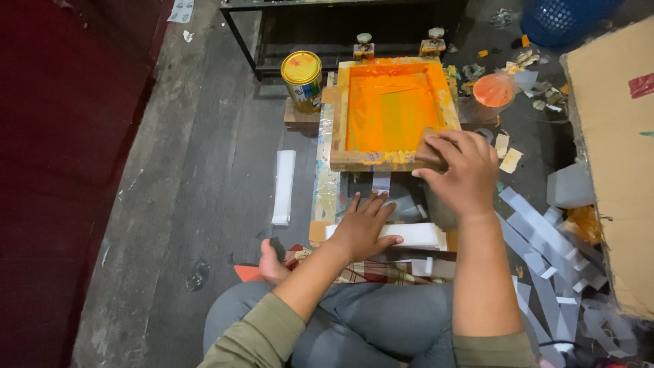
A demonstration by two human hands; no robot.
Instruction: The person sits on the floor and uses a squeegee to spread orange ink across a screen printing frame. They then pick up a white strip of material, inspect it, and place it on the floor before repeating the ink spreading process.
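Orange-inked screen frame (354, 160) gripped by right hand (460, 174), left hand (361, 225) on white strips (419, 235)

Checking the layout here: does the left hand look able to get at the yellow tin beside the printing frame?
Probably yes. The left hand lies flat on white strips, holding nothing, and the floor between it and the yellow tin left of the frame looks open, though it is a long stretch forward.

A tin (302, 80) stands left of the screen frame (392, 112) (paper strips (545, 252) lie right).

Floor-level print workshop; orange-inked screen frame (394, 112), paint tin (303, 80), paper offcuts (552, 272)
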